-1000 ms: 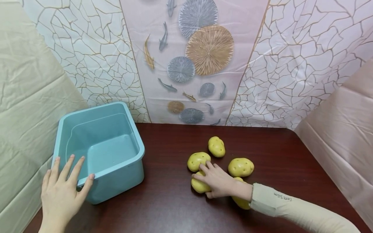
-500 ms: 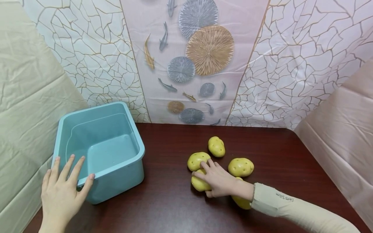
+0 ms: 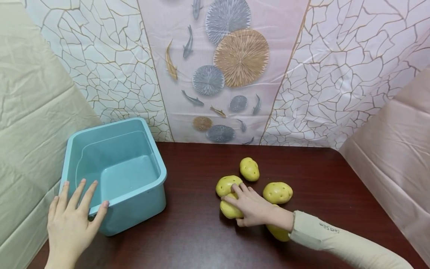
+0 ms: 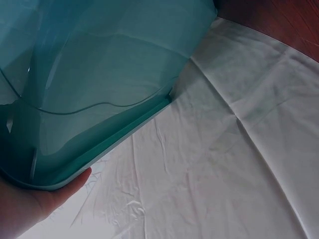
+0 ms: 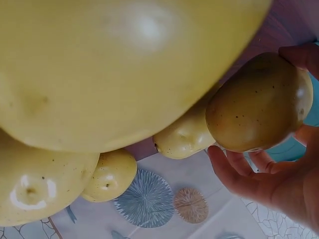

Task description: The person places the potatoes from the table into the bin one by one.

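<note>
Several yellow potatoes lie on the dark red table (image 3: 201, 239). My right hand (image 3: 250, 209) curls round one potato (image 3: 230, 210) at the front left of the group; the right wrist view shows that potato (image 5: 259, 102) gripped between fingers and thumb. Others lie close by: one just behind it (image 3: 226, 184), one at the back (image 3: 249, 169), one to the right (image 3: 277, 192), and one (image 3: 278, 233) partly hidden under my wrist. My left hand (image 3: 72, 220) rests with straight fingers on the near rim of a teal plastic tub (image 3: 115, 172), also seen close up as the tub (image 4: 99, 74).
A patterned cloth backdrop (image 3: 231, 71) hangs behind the table, with plain cloth on the left (image 3: 30, 112) and right (image 3: 393, 149). The tub stands at the table's left edge. Bare tabletop lies between the tub and the potatoes.
My right hand has closed tighter round the front-left potato and shifted it slightly back towards its neighbour. The left hand and the tub have not moved.
</note>
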`<state>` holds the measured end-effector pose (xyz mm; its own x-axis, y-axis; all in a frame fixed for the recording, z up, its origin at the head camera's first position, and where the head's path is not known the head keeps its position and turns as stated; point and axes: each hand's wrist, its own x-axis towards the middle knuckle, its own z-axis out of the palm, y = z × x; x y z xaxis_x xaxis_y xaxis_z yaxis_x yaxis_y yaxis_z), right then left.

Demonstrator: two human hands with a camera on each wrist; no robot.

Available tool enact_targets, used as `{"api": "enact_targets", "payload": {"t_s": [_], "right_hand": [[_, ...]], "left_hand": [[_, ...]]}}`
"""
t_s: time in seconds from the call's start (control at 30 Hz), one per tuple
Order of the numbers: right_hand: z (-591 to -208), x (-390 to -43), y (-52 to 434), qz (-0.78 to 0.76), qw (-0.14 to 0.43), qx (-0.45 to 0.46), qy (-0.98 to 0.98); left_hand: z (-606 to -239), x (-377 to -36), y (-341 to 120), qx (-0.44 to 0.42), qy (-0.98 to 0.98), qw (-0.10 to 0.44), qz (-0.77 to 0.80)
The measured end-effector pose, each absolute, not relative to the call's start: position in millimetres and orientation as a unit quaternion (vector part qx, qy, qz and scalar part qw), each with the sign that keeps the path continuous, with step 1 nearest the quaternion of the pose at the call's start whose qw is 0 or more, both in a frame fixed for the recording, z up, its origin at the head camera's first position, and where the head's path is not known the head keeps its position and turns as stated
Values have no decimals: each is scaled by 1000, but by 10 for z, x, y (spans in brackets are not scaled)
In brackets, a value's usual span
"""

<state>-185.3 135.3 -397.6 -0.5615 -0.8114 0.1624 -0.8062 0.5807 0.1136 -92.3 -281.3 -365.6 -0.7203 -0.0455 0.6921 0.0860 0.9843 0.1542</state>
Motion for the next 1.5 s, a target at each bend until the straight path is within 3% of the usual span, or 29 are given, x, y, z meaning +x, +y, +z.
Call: {"api": "enact_targets", "payload": {"t_s": [0.57, 1.0, 1.5], "right_hand": [[-3960, -1850, 1329, 0, 93, 455, -886], [-3920, -1855, 1295, 20, 159, 461, -873], [-3855, -1874, 1250, 30, 175, 446, -877]], "left_hand": [[-3663, -930, -2820, -9, -922, 377, -90], [-3658, -930, -2815, -10, -921, 379, -91], [-3672, -934, -2831, -10, -920, 381, -91]]}}
